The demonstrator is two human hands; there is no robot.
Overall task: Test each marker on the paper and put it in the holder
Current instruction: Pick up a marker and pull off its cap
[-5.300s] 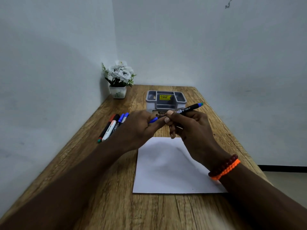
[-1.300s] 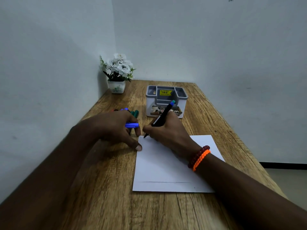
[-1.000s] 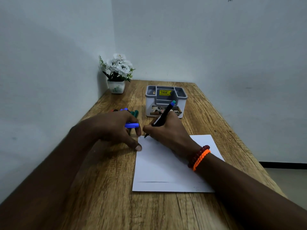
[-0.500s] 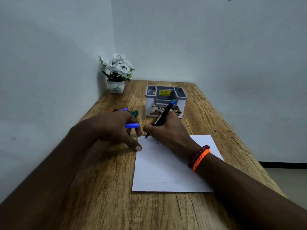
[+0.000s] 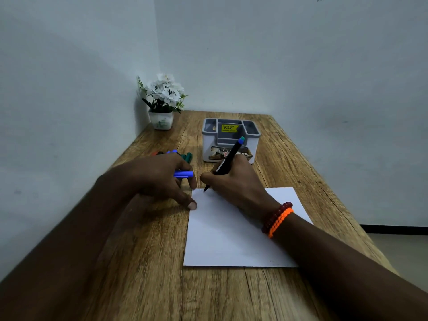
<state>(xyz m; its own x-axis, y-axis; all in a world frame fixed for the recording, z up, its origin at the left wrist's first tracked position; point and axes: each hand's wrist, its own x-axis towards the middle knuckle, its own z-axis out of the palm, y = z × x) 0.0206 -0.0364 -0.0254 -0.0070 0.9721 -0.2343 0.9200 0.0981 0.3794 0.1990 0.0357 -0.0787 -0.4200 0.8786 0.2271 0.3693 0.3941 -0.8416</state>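
While right hand [image 5: 234,181] grips marker [image 5: 228,158] tip-down on paper [image 5: 231,239], left hand [image 5: 159,177] clutches cap [image 5: 183,174], holder [image 5: 230,144] just beyond

The right hand [image 5: 234,181] was curled in a writing grip, wrist low and forearm angled inward. The left hand [image 5: 159,179] lay palm-down beside it, fingers [image 5: 183,198] loosely bent, thumb extended.
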